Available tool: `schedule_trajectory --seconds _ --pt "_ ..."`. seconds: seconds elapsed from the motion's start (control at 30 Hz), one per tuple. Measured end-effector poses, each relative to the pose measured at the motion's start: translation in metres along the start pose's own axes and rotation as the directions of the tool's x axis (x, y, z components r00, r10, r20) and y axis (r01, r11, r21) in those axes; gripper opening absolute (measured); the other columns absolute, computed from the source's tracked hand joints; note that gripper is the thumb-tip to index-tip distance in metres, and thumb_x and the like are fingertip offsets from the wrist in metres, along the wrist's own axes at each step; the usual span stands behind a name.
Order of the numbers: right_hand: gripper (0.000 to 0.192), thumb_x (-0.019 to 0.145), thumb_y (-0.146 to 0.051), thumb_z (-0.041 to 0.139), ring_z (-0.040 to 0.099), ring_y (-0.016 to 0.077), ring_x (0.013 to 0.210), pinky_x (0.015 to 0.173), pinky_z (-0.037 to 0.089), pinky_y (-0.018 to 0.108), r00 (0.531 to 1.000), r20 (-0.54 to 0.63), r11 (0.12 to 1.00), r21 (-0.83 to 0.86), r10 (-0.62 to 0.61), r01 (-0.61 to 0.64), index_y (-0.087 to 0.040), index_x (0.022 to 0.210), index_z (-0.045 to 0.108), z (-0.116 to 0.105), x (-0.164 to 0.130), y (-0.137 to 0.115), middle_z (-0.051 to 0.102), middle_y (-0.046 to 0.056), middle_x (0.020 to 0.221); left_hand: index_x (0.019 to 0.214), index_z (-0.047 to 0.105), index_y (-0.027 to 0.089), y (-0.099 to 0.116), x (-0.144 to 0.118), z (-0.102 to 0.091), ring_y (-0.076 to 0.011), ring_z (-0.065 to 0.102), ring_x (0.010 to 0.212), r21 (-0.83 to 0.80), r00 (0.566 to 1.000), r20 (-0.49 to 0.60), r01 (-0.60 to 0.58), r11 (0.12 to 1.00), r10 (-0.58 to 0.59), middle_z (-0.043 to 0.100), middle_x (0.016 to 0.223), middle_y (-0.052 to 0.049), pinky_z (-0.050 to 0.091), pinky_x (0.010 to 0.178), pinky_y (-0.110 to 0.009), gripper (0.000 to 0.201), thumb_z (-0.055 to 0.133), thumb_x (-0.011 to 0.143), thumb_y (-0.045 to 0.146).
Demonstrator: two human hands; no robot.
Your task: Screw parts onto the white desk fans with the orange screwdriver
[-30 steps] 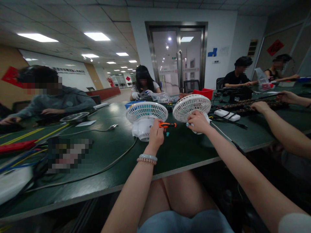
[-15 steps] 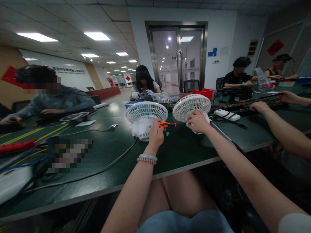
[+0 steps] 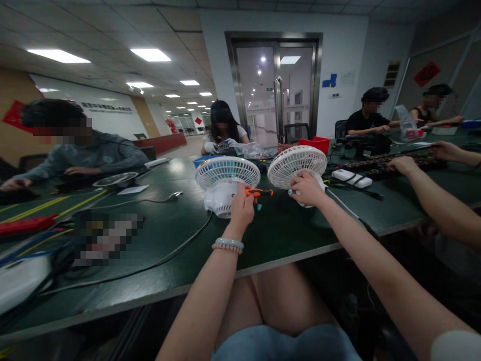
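My left hand is closed around an orange-and-black screwdriver, which points sideways. The hand is against the motor housing of a white fan, which stands with its round grille tilted up. My right hand is closed at the back of a second white fan, covering part of its housing. A small pale-blue piece shows by the right fingers; whether it is held or part of the fan I cannot tell. A small teal piece lies between the two fans.
A grey cable runs left across the green table. A white power strip lies right of the fans, near another person's hands. Red bin and blue bin stand behind. Several people sit around the table.
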State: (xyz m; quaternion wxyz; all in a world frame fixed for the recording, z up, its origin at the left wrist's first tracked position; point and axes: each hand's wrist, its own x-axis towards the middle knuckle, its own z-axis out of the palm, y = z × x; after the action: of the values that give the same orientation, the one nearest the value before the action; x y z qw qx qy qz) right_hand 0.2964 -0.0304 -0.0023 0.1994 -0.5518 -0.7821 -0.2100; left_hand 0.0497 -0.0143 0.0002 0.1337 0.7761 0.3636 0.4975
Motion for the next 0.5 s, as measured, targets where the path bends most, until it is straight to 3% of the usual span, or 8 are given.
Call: schedule_trajectory --seconds 0.5 --pt "0.022 0.078 -0.037 0.054 0.039 0.0259 0.099 0.082 0.026 0.042 1.0 -0.018 1.0 0.005 -0.018 0.018 -0.023 0.082 0.071 0.0004 -0.0001 0.0008 0.064 0.003 0.1 0.1 0.038 0.018 -0.0015 -0.001 0.0019 -0.0125 0.049 0.054 -0.025 0.999 -0.034 0.006 1.0 -0.007 0.055 0.062 0.003 0.037 0.057 -0.027 0.019 0.036 0.081 0.022"
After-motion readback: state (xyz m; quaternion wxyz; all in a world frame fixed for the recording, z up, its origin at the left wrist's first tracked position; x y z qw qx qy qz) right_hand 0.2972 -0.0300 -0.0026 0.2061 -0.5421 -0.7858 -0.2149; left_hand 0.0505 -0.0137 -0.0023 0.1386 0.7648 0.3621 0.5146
